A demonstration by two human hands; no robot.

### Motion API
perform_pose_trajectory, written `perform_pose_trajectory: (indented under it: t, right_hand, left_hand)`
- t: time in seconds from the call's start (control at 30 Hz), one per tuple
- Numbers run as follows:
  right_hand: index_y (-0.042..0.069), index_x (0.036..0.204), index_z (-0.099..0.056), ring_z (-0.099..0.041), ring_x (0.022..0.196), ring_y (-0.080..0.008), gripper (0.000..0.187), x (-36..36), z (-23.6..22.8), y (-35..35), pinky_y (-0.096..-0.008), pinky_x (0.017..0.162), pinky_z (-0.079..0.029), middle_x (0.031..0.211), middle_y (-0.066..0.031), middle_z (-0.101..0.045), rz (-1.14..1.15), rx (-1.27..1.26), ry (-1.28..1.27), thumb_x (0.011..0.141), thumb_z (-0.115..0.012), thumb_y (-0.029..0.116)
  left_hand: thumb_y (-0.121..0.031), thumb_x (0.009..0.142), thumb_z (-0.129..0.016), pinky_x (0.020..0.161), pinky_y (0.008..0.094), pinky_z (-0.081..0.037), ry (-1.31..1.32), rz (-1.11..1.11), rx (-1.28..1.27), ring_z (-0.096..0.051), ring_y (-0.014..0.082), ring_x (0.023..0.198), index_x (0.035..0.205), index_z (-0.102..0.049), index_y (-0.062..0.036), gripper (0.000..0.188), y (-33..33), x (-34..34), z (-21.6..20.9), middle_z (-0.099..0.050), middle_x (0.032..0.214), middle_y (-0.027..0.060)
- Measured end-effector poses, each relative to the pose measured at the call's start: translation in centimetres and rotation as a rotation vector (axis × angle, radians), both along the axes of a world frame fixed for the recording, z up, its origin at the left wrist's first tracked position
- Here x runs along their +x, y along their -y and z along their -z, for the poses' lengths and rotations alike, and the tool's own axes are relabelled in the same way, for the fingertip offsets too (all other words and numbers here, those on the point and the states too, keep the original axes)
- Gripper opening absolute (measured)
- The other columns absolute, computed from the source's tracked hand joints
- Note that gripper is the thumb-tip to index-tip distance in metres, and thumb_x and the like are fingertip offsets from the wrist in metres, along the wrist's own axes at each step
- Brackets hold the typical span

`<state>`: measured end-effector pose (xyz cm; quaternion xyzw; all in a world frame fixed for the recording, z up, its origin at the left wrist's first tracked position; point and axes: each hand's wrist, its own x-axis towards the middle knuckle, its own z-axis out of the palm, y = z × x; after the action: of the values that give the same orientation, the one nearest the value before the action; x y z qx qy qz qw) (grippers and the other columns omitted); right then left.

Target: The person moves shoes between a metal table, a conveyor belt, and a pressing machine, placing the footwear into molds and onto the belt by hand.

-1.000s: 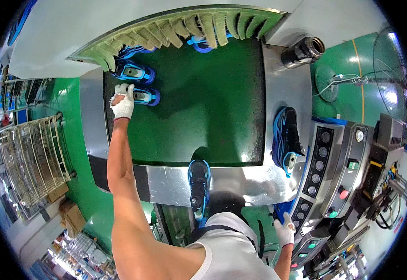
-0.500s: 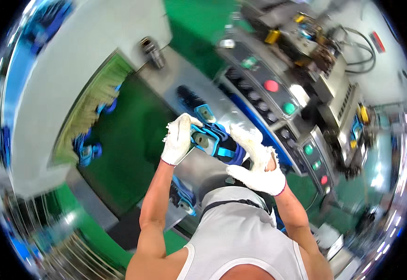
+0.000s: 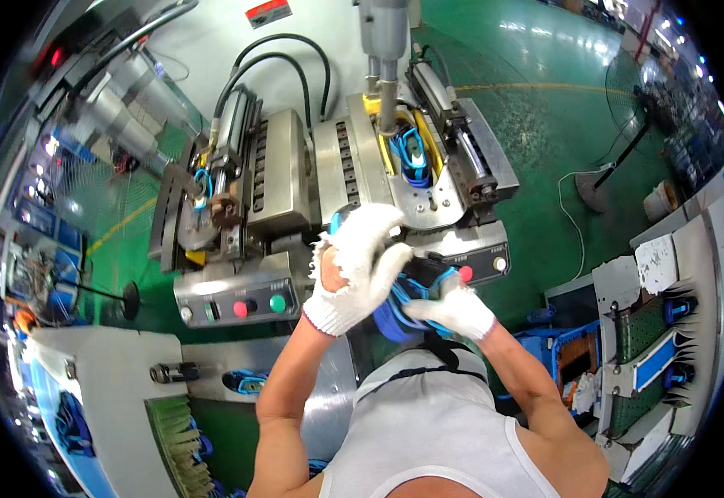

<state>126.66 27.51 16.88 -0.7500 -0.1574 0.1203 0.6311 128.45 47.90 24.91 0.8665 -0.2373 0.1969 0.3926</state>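
A blue-and-black shoe upper [image 3: 416, 286] hangs in front of my waist, over the near edge of the machine. My right hand [image 3: 453, 311], in a white knit glove, closes on its right side. My left hand [image 3: 354, 270], in a torn white glove, is just left of it and overlaps it, with thumb and fingers apart. A small light-blue piece [image 3: 335, 222] shows past my left hand; what it belongs to is hidden. Another blue shoe upper [image 3: 412, 158] sits in the right-hand station, beneath a grey press cylinder [image 3: 387, 91].
The two-station metal machine [image 3: 279, 170] stands ahead, with control panels [image 3: 237, 299] carrying red and green buttons. Below left, a shoe upper [image 3: 246, 381] lies on a metal shelf [image 3: 320, 373]. A brush-curtained opening [image 3: 179, 440] stands near-left. Blue crates [image 3: 565, 349] and pedestal fans [image 3: 619, 153] are to the right.
My view has turned from the brush-curtained opening to face the machine. The shoe upper has come along; my right hand now grips it, and my left hand has loosened from it.
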Motion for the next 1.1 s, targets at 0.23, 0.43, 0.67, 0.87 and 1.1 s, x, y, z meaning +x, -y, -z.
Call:
perform_pose_trajectory:
  t: [0.23,0.43,0.67,0.87,1.1]
  right_hand:
    - [-0.002,0.127,-0.061,-0.058,0.079,-0.0101,0.055,-2.7,3.1,11.8,-0.0304,0.071,-0.050,0.097,-0.0006,-0.065,0.516,0.366,-0.398,0.077,-0.080,0.011]
    - [0.001,0.088,-0.064,-0.050,0.064,-0.0069,0.033,-6.0,4.7,14.7,-0.0294,0.057,-0.043,0.080,0.0036,-0.057,0.916,0.405,-0.450,0.069,-0.085,0.018]
    - [0.001,0.094,-0.071,-0.060,0.080,-0.0180,0.024,-3.6,6.1,15.6,-0.0351,0.075,-0.050,0.094,-0.0067,-0.065,0.714,0.344,-0.462,0.075,-0.084,0.010]
    - [0.001,0.114,-0.062,-0.065,0.090,-0.0147,0.036,9.2,2.4,11.2,-0.0323,0.081,-0.055,0.105,-0.0062,-0.067,0.577,0.186,-0.388,0.083,-0.080,0.006]
    - [0.002,0.105,-0.066,-0.071,0.088,-0.0268,0.040,37.2,7.8,-4.3,-0.0411,0.079,-0.057,0.104,-0.0166,-0.073,0.216,-0.576,0.036,0.078,-0.080,0.028]
  left_hand:
    - [-0.033,0.090,-0.076,0.109,0.0423,-0.045,-0.409,-0.476,-0.295,-0.057,0.0367,0.130,0.144,-0.045,0.0050,0.072,6.9,20.0,12.3,-0.055,0.140,0.0271]
    - [-0.035,0.077,-0.080,0.103,0.0423,-0.049,-0.762,-0.782,0.050,-0.064,0.0406,0.119,0.133,-0.042,0.0090,0.080,9.4,32.5,20.5,-0.064,0.126,0.0304]
    - [-0.013,0.075,-0.081,0.056,0.0310,-0.049,-0.921,-0.337,-0.664,-0.060,0.0131,0.060,0.081,-0.070,-0.0027,0.016,1.5,32.8,18.2,-0.067,0.072,0.0037]
    - [-0.013,0.077,-0.081,0.073,0.0308,-0.055,-0.781,-0.215,-0.717,-0.064,0.0113,0.081,0.128,-0.064,0.0033,0.056,-1.1,13.3,7.9,-0.070,0.094,0.0041]
    - [-0.014,0.067,-0.083,0.109,0.0388,-0.042,-0.956,-0.467,-0.496,-0.054,0.0219,0.125,0.140,-0.057,-0.0003,0.079,-8.4,-12.1,10.9,-0.057,0.138,0.0117]
